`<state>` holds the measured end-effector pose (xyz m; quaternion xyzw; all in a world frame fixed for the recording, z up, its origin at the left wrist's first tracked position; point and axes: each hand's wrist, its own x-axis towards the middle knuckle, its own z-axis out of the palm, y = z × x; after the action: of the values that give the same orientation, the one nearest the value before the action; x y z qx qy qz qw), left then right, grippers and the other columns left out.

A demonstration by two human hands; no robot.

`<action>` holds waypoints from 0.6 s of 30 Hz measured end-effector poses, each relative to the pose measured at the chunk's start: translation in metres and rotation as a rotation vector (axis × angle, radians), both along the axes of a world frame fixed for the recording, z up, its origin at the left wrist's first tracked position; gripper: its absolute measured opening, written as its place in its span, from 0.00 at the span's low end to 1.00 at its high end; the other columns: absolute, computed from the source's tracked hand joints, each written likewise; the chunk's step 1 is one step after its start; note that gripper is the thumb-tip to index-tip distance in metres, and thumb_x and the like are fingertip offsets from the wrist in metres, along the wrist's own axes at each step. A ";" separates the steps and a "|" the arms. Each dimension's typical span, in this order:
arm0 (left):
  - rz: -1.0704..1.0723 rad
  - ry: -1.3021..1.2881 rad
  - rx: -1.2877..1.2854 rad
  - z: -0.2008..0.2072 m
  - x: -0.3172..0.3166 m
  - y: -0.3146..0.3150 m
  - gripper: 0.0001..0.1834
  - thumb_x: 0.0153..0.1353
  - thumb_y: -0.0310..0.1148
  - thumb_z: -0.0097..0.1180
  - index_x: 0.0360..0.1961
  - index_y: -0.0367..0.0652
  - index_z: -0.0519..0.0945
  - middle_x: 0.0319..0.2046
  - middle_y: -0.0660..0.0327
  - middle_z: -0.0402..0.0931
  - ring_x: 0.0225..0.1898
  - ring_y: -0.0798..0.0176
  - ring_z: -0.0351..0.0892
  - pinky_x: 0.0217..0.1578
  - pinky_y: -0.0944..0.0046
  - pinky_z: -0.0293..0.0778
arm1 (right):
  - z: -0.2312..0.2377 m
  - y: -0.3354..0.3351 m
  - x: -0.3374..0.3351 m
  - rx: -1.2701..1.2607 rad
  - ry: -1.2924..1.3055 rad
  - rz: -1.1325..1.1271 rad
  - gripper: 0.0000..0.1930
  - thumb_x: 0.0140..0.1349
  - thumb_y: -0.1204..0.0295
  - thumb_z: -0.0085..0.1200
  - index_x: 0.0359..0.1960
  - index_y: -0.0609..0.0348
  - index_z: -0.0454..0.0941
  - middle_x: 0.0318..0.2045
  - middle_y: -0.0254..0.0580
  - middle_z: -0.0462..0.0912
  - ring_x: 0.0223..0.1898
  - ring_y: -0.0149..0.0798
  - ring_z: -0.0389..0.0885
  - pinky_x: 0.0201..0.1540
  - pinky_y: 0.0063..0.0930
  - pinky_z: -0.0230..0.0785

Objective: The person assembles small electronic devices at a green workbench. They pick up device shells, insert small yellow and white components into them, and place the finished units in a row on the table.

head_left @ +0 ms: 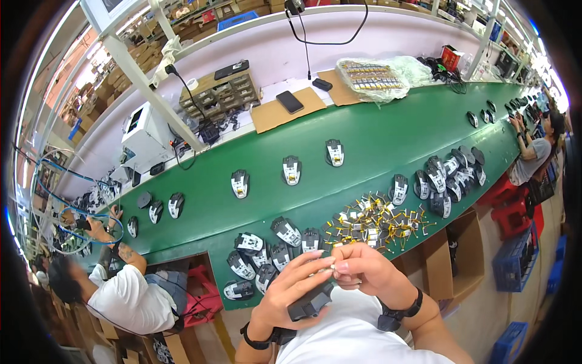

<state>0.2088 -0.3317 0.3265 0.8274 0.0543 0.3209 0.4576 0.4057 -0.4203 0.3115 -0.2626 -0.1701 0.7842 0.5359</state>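
Close to my body, my left hand (pixel 292 292) is wrapped round a dark computer mouse (pixel 311 303), its fingers over the top. My right hand (pixel 373 274) meets it there, thumb and fingers pinched at the mouse's upper side. A tiny whitish bit shows at the fingertips, too small to name. Just beyond the hands lies a loose heap of small silver-white battery-like pieces (pixel 371 227) with yellow ends and thin leads. Left of that heap, several half-open mice (pixel 285 231) with grey-white insides crowd the bench edge.
A green belt-like bench (pixel 364 133) runs across, with spaced mice (pixel 291 170) along it. More mice (pixel 438 176) pile up at right. Behind are a phone (pixel 290 102) on cardboard and a bagged tray (pixel 374 80). Co-workers sit left (pixel 130 288) and right (pixel 533 159). Cardboard boxes (pixel 464 258) stand below.
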 end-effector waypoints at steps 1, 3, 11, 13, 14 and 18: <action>0.004 -0.005 0.003 0.001 0.000 0.001 0.38 0.39 0.22 0.70 0.57 0.37 0.75 0.57 0.48 0.74 0.59 0.39 0.72 0.60 0.45 0.67 | -0.001 0.000 0.000 -0.009 0.032 0.025 0.09 0.65 0.69 0.54 0.30 0.60 0.74 0.21 0.29 0.70 0.19 0.21 0.61 0.19 0.18 0.52; 0.011 -0.014 0.004 0.002 0.001 0.001 0.36 0.39 0.23 0.70 0.56 0.36 0.77 0.56 0.48 0.75 0.57 0.40 0.73 0.58 0.46 0.69 | -0.003 -0.001 0.000 -0.032 0.095 0.077 0.08 0.65 0.68 0.54 0.31 0.60 0.74 0.20 0.28 0.68 0.18 0.21 0.60 0.18 0.18 0.51; 0.062 -0.027 0.007 -0.004 -0.001 -0.003 0.33 0.38 0.24 0.70 0.52 0.34 0.79 0.53 0.48 0.76 0.53 0.46 0.77 0.54 0.51 0.73 | -0.008 -0.001 0.000 -0.060 0.204 0.133 0.09 0.68 0.67 0.53 0.33 0.59 0.75 0.22 0.29 0.70 0.19 0.21 0.62 0.19 0.17 0.55; 0.105 0.000 0.021 -0.004 -0.003 -0.004 0.33 0.38 0.24 0.70 0.52 0.34 0.79 0.52 0.48 0.76 0.52 0.47 0.78 0.53 0.53 0.73 | -0.005 -0.001 -0.002 -0.055 0.037 0.033 0.09 0.67 0.67 0.54 0.34 0.60 0.76 0.24 0.30 0.73 0.21 0.22 0.67 0.21 0.17 0.59; 0.120 0.019 0.002 -0.004 -0.003 -0.004 0.33 0.38 0.24 0.70 0.52 0.34 0.79 0.53 0.49 0.76 0.52 0.48 0.78 0.53 0.54 0.73 | -0.001 0.000 -0.006 -0.034 -0.113 -0.058 0.08 0.66 0.68 0.55 0.35 0.61 0.76 0.25 0.31 0.75 0.23 0.22 0.69 0.22 0.17 0.61; 0.148 0.053 -0.101 -0.011 -0.003 -0.003 0.33 0.39 0.24 0.69 0.53 0.35 0.79 0.53 0.49 0.75 0.53 0.50 0.77 0.53 0.57 0.74 | 0.002 0.001 -0.015 0.284 -0.821 -0.477 0.05 0.61 0.78 0.59 0.37 0.64 0.78 0.31 0.38 0.80 0.30 0.27 0.77 0.32 0.18 0.70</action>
<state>0.2055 -0.3344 0.3159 0.8051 0.1437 0.3289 0.4723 0.3904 -0.4189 0.3140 -0.5058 -0.4072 0.4407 0.6198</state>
